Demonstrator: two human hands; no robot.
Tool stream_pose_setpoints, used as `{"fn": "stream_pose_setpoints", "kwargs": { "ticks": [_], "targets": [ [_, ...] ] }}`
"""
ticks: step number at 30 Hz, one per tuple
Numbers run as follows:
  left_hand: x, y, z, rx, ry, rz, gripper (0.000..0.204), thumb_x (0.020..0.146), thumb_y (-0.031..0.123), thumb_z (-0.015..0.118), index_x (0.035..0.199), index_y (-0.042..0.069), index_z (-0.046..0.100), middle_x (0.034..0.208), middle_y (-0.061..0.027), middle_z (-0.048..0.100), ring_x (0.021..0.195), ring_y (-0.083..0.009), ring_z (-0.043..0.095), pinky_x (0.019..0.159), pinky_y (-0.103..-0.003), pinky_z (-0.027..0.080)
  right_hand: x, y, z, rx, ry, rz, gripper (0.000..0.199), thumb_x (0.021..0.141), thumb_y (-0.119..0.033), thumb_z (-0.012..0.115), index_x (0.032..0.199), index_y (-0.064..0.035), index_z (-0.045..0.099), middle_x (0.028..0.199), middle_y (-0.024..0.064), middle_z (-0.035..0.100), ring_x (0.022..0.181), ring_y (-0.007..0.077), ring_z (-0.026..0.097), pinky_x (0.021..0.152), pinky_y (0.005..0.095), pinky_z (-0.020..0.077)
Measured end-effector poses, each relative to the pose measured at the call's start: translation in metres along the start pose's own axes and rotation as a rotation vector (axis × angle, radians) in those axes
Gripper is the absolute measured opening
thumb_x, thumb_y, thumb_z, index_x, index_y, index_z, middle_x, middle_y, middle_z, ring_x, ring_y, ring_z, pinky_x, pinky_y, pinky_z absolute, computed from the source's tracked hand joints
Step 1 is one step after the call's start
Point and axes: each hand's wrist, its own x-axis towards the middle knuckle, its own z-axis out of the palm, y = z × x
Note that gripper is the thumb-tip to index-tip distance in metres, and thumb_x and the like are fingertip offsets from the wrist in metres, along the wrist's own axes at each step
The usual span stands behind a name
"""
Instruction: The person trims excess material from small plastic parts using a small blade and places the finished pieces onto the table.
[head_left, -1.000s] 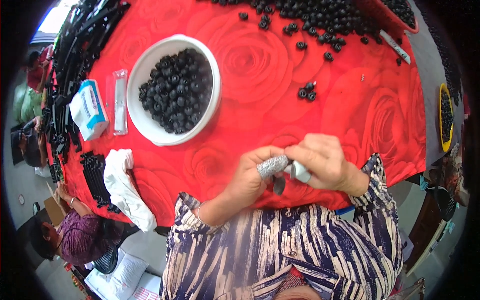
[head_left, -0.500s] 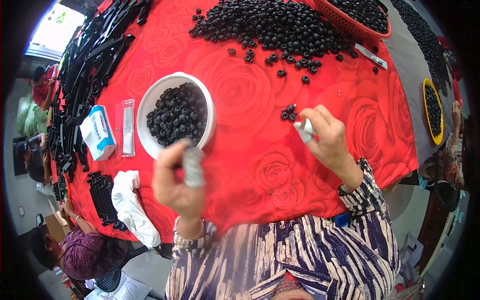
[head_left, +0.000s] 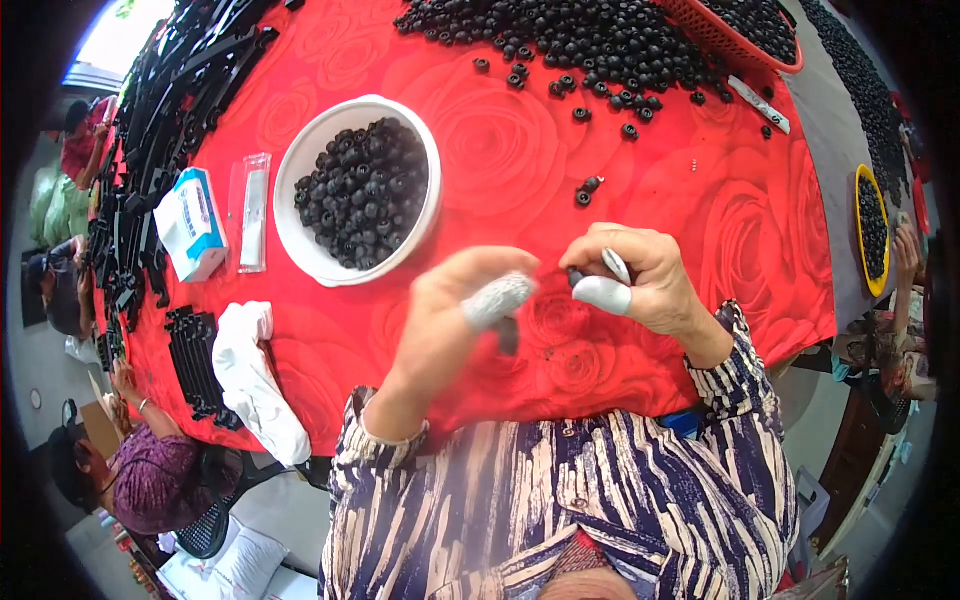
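My left hand (head_left: pixel 445 325) is blurred over the red rose-patterned tablecloth (head_left: pixel 500 130), with a grey cot on its thumb (head_left: pixel 497 298). A small dark piece (head_left: pixel 508 336) shows just under that thumb, seemingly pinched. My right hand (head_left: pixel 650 285) is close beside it, wearing a white finger cot (head_left: pixel 605 294). It pinches a small black ring-shaped part (head_left: pixel 575 276) and a thin metal piece (head_left: pixel 616 265). Two loose black parts (head_left: pixel 585 190) lie just beyond the right hand.
A white bowl (head_left: pixel 300 240) of black parts stands to the left. Far side: a heap of black parts (head_left: pixel 580 40) and a red basket (head_left: pixel 745 45). Left: blue-white box (head_left: pixel 190 225), clear bag (head_left: pixel 253 212), white cloth (head_left: pixel 250 375), black strips (head_left: pixel 140 150). Yellow bowl (head_left: pixel 868 290) right. Other people sit around the table.
My left hand swung out toward the bowl and has come back to the middle. My right hand reached to the loose parts and has drawn back beside the left.
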Motion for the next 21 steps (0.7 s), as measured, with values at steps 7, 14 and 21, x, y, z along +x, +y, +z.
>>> {"fn": "stream_pose_setpoints", "kwargs": {
  "ticks": [7, 14, 21],
  "targets": [
    [0.018, -0.047, -0.005, -0.535, -0.303, -0.197, 0.02, 0.086, 0.011, 0.059, 0.103, -0.001, 0.058, 0.089, -0.0067, 0.061, 0.074, -0.0094, 0.058, 0.067, -0.02, 0.049, -0.003, 0.002, 0.014, 0.194, -0.061, -0.026, 0.021, 0.075, -0.01, 0.07, 0.091, 0.0025, 0.066, 0.079, 0.0049, 0.055, 0.068, 0.0084, 0.048, 0.058, 0.0209, 0.0356],
    [0.016, -0.045, -0.003, -0.551, -0.228, -0.264, 0.017, 0.086, 0.013, 0.059, 0.098, 0.0, 0.06, 0.086, -0.0065, 0.062, 0.071, -0.0101, 0.058, 0.062, -0.019, 0.048, -0.006, 0.003, 0.022, -0.004, 0.024, -0.158, 0.023, 0.073, -0.009, 0.071, 0.093, 0.0023, 0.065, 0.081, 0.0073, 0.057, 0.067, 0.0113, 0.052, 0.057, 0.0221, 0.0387],
    [0.011, -0.051, -0.005, -0.654, -0.302, -0.307, 0.017, 0.086, 0.017, 0.06, 0.093, 0.001, 0.062, 0.08, -0.0062, 0.061, 0.067, -0.0114, 0.058, 0.059, -0.021, 0.046, -0.003, -0.001, 0.023, -0.33, 0.08, -0.418, 0.026, 0.072, -0.01, 0.073, 0.093, 0.0011, 0.064, 0.073, 0.0088, 0.058, 0.058, 0.0136, 0.054, 0.048, 0.0247, 0.04]
  ]
}}
